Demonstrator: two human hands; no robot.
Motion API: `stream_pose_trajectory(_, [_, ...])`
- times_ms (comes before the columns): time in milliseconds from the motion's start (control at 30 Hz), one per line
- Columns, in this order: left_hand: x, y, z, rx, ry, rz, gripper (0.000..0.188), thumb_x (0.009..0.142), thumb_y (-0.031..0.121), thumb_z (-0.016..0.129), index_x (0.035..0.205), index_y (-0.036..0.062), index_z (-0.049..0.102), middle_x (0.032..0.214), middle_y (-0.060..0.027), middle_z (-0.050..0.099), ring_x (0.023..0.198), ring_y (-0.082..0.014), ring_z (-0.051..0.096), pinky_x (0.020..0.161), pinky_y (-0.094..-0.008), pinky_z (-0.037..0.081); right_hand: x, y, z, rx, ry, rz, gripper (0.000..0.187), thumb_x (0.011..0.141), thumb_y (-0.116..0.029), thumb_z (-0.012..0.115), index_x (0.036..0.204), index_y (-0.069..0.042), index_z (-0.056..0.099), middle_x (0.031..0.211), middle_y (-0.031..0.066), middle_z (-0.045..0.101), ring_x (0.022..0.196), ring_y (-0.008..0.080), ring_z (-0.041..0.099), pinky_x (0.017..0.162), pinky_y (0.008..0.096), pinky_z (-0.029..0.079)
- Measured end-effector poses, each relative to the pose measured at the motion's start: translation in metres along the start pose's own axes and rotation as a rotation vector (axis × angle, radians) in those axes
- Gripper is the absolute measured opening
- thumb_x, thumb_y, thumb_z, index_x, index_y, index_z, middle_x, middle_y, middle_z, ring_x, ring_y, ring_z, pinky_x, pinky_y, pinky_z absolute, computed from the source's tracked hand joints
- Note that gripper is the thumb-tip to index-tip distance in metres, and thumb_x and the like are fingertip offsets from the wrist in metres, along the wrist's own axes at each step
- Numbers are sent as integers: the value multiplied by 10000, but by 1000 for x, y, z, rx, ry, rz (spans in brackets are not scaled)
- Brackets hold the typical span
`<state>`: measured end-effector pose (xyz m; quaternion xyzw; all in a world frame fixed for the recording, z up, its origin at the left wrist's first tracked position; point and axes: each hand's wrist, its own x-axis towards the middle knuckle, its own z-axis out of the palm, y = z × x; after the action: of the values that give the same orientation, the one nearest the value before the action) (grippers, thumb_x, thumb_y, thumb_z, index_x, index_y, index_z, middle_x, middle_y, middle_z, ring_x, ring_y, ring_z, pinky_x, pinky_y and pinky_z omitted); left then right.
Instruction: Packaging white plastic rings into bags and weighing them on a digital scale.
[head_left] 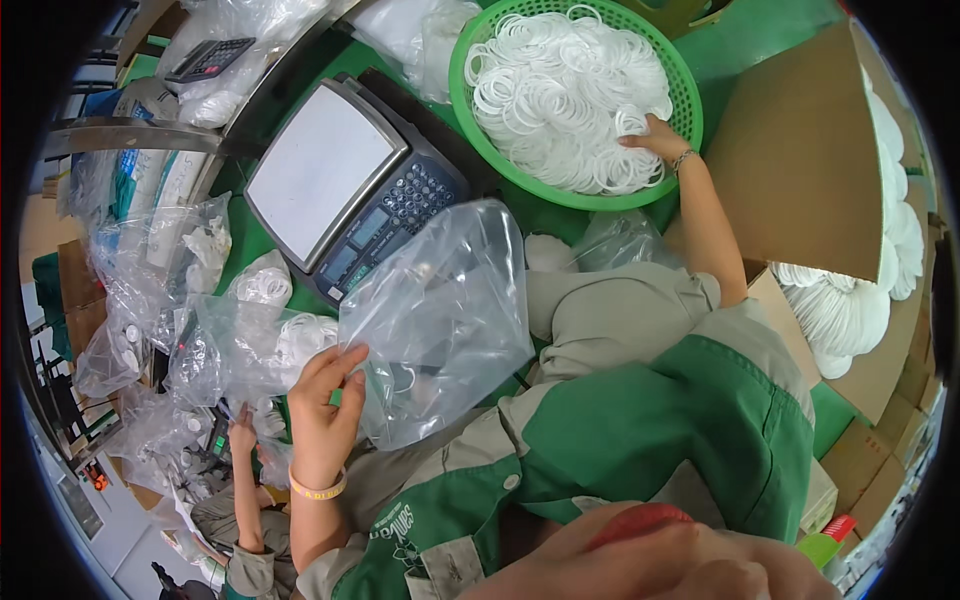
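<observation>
My left hand (325,400) grips the edge of a clear plastic bag (445,310) that stands open over my lap. My right hand (655,138) reaches into a round green basket (462,90) and closes on a bunch of thin white rings (560,90) that fill it. A grey weighing scale (325,165) with a flat platform and a keypad sits on the green table between the bag and the basket.
Several filled clear bags of white rings (270,335) lie at the left. A brown cardboard box (800,170) with stacked white parts (845,310) stands at the right. A calculator (210,57) rests at the top left. Another person's hand (242,435) works below left.
</observation>
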<state>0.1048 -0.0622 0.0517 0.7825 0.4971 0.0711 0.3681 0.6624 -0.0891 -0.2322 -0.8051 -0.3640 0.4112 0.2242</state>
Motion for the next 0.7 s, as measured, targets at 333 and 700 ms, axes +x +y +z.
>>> stream_pose_trajectory(333, [6,-27,-13,19,111,150,327,744,-75,438,1002,15,616,1256,-162,411,571,-79,461,532,-203,386,-19,-54,62,-322,278,-74,883,540,-288,759,1275,-39,336,1245,226,398,1172,372,395,979,435,357])
stream_pose_trajectory(700, [20,-17,5,137,67,28,289,718,-104,438,933,-7,604,1049,-155,595,623,-159,544,537,-260,431,-66,-68,56,-478,51,-13,1148,506,-297,805,1397,-93,111,1289,233,379,1181,354,399,952,465,364])
